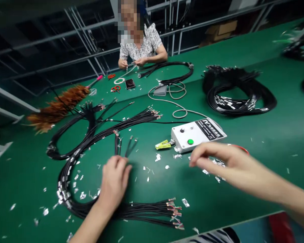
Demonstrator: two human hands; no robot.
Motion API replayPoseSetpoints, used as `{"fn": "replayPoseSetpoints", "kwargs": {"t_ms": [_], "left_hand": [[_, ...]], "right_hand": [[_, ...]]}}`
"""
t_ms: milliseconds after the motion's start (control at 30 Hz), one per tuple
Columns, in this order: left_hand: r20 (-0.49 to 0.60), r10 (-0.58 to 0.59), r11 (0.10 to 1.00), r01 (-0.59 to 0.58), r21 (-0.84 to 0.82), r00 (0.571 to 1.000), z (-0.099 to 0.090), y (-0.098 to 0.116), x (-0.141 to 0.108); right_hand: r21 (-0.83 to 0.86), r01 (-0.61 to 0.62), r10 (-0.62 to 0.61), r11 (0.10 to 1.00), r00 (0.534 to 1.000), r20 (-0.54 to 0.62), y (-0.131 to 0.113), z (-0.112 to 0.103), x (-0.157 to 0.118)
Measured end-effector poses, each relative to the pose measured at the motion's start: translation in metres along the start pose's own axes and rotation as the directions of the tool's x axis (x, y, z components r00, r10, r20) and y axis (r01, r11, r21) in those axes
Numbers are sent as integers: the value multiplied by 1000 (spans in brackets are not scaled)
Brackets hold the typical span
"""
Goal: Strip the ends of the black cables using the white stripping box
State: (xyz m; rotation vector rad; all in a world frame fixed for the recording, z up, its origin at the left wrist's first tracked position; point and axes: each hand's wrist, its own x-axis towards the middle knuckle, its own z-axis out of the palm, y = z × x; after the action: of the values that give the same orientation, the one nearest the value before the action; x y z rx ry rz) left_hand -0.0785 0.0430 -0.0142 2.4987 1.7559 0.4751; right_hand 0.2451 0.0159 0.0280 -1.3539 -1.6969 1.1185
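The left hand (115, 179) is closed on a few black wires (117, 145) over a green table (273, 168), their ends pointing away from the wearer. The right hand (216, 157) hangs curled near a white box (192, 133) with a yellow clip (163, 145); whether its fingertips meet cannot be told. A curved bundle (69, 168) passes beneath the left wrist, opposite a co-worker (142, 45).
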Motion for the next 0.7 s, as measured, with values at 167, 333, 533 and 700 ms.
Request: {"fn": "replayPoseSetpoints", "kwargs": {"t_ms": [167,333,533,700], "left_hand": [[477,321,927,-168,-336,818,-17,57,-27],[551,309,905,-61,-421,775,-25,51,-23],[524,207,837,128,-532,827,-29,41,-18],[440,138,778,178,-603,888,-31,58,-5]], "right_hand": [[-67,-133,145,989,958,246,28,33,-10],[-113,-110,134,988,964,231,34,44,-14],[-95,93,-67,991,965,252,27,58,-21],[-73,212,-167,974,902,398,16,73,-32]]}}
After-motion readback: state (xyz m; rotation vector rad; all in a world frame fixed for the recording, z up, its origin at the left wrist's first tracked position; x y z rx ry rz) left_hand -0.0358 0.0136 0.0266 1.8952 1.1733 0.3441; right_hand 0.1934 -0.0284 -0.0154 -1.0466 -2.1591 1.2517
